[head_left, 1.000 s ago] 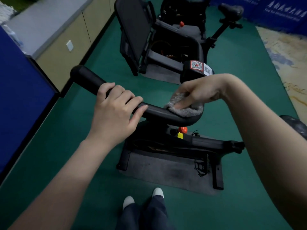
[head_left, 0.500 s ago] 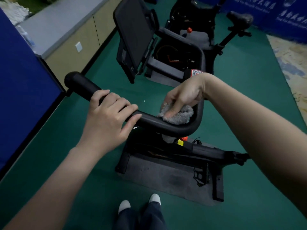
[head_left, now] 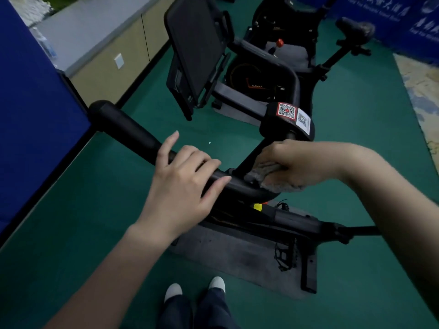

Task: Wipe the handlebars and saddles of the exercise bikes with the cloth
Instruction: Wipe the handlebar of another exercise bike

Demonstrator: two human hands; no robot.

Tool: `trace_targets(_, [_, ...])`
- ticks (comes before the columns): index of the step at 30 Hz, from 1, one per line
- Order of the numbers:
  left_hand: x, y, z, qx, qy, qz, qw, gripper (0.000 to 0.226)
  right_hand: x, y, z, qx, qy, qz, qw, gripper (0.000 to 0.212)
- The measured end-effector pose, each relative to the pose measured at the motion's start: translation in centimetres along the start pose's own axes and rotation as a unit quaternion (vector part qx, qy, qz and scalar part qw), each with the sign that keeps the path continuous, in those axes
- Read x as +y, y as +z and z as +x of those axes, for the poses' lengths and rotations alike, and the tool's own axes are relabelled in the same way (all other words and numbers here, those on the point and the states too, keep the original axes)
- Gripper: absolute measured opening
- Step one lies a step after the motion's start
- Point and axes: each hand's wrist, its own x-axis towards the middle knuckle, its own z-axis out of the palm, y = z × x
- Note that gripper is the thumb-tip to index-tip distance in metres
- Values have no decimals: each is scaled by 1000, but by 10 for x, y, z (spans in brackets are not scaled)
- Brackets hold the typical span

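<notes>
At mid-frame the left hand (head_left: 183,184) rests on the black handlebar (head_left: 133,131), fingers nearly straight and slightly spread over the bar, forefinger lifted. Just right of it, the right hand (head_left: 299,162) grips the grey cloth (head_left: 273,180), bunched against the handlebar's bend. A grey mat (head_left: 237,255) lies under this bike. A second bike's saddle (head_left: 356,27) shows at upper right.
</notes>
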Motion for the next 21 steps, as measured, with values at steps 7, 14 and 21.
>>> trace_targets(7, [4, 6, 0, 15, -9, -24, 1000, 37, -7, 88, -28, 383, -14, 157, 910, 27])
trace_targets(14, [5, 5, 0, 10, -13, -16, 1000, 38, -32, 145, 3, 645, 130, 333, 675, 28])
trace_targets(21, [16, 5, 1, 1, -33, -4, 999, 41, -60, 154, 25, 712, 173, 448, 512, 28])
